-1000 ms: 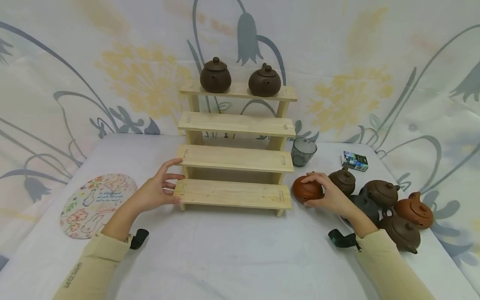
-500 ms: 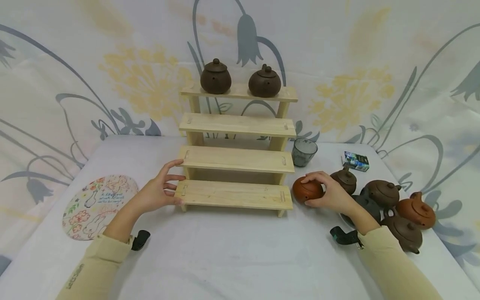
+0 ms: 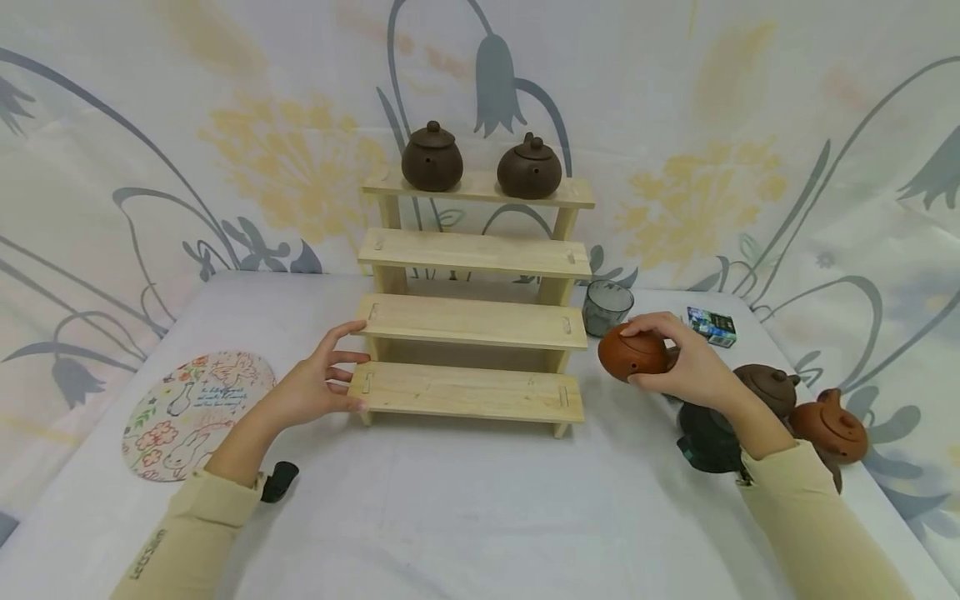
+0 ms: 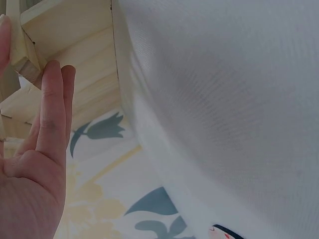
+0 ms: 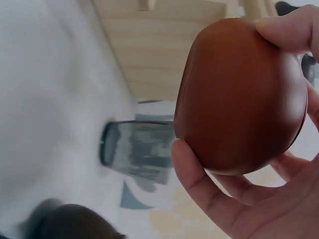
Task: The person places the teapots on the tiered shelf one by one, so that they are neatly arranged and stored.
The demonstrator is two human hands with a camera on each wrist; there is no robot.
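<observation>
The reddish-brown pot (image 3: 633, 354) has risen off the bench (image 3: 450, 500) and shifted slightly right and farther since half a second ago, carried in the right hand (image 3: 688, 360); the left hand (image 3: 318, 379) has stayed at the left end of the wooden stand (image 3: 468, 318). The pot is now right of the stand's lower shelves, on the near side of the grey glass (image 3: 606, 312). Its rounded body lies with the long axis roughly left to right, dipping a little to the right, and a small dark hole, seemingly the spout's mouth, faces the near side. The right hand grips it, thumb on the near side, fingers over the far side. The left hand is spread fairly wide, thumb at the lowest shelf and a fingertip by the shelf above.

The left sleeve (image 3: 180, 533) carries lettering that looks like "LetsSlim". The round mat (image 3: 197, 417) on the left bears lines of blue writing, and the small box (image 3: 712, 327) at far right has pale print; both are too small to read. Two dark pots stand on the top shelf; others cluster at right, partly behind the right arm.
</observation>
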